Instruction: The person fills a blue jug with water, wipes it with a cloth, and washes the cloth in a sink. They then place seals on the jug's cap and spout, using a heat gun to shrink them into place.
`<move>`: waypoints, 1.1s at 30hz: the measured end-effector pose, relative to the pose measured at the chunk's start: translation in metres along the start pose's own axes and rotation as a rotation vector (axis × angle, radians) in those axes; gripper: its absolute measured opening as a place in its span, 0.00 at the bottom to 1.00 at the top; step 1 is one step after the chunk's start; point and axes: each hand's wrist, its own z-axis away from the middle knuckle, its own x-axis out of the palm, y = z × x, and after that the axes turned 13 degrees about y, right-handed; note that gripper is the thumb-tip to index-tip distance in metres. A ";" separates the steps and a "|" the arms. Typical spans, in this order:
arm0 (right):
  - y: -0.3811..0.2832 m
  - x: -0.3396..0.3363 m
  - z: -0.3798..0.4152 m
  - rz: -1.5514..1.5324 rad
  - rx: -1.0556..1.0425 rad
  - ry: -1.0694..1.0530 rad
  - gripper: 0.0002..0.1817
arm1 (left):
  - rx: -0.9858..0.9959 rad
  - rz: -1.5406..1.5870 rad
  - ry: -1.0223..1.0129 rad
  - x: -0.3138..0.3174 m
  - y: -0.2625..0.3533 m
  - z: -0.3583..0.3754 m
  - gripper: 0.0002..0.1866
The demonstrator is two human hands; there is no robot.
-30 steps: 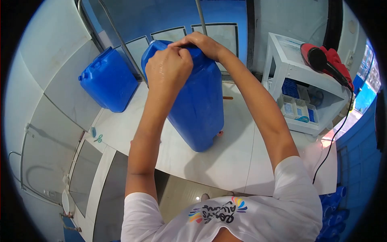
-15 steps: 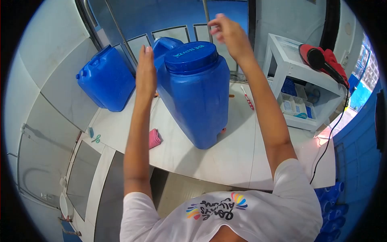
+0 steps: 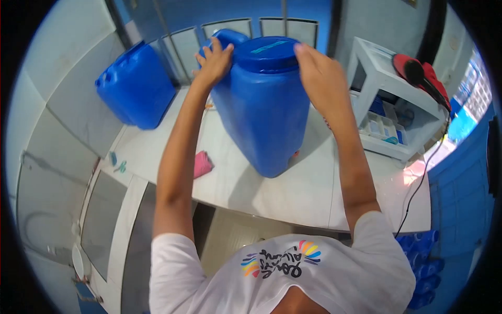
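Stretching beneath both arms, the smooth white counter [image 3: 256, 201] carries a white, open-fronted shelf [image 3: 387, 90]. One boxy, blue plastic jug [image 3: 269, 115] stands upright mid-counter, its contents hidden under one round lid [image 3: 265, 56]; a second jug [image 3: 137, 89] sits at the far left. The left hand [image 3: 215, 62] spreads its fingers over the first jug's far top corner; the right hand [image 3: 322, 77] has its thumb at the lid's rim, though I can't tell whether it pinches. One pink cloth [image 3: 203, 164] lies nearby.
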 end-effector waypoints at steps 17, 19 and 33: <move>0.034 0.385 0.319 -0.425 -0.443 -0.783 0.13 | 0.486 -0.011 -0.480 -0.062 0.123 0.031 0.39; 0.023 0.314 0.294 -0.171 -0.573 -0.943 0.14 | 0.329 -0.108 -0.530 -0.058 0.135 0.027 0.47; 0.038 0.102 0.238 -0.593 0.103 -0.387 0.14 | 0.506 0.063 -0.590 -0.052 0.120 0.017 0.39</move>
